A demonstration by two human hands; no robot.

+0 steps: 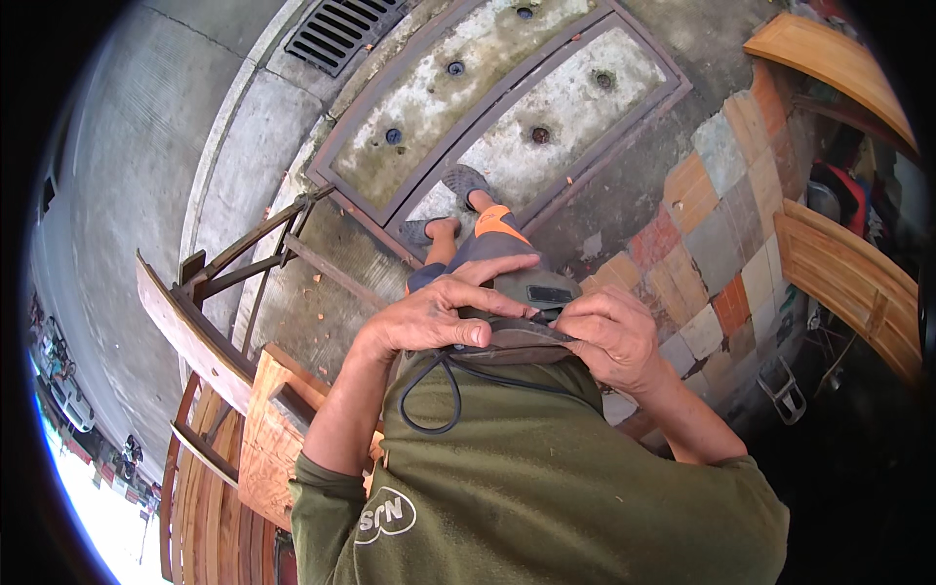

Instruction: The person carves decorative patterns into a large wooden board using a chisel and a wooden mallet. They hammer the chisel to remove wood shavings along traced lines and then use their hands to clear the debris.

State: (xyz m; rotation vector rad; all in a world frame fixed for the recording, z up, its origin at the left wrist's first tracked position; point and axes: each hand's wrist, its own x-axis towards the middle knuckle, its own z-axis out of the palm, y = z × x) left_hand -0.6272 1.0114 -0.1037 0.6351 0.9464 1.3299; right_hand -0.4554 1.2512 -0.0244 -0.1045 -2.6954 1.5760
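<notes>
At my waist is a grey-brown pouch (520,290) with a dark rectangular patch on its flap. My left hand (435,310) lies over the pouch's left side, thumb and fingers apart, fingertips touching it. My right hand (608,335) is closed, pinching the pouch's edge near the middle, its fingertips partly hidden. A dark cord (429,424) hangs in a loop below the pouch over my green shirt (575,487). My shorts and feet in grey shoes (463,180) show beyond it.
Wooden boards and a trestle (244,263) stand on the left, plywood (268,439) nearer. Curved wooden panels (843,278) are on the right beside mixed paving tiles (712,244). Framed concrete covers (507,117) and a drain grate (331,34) lie ahead. A road (117,244) runs far left.
</notes>
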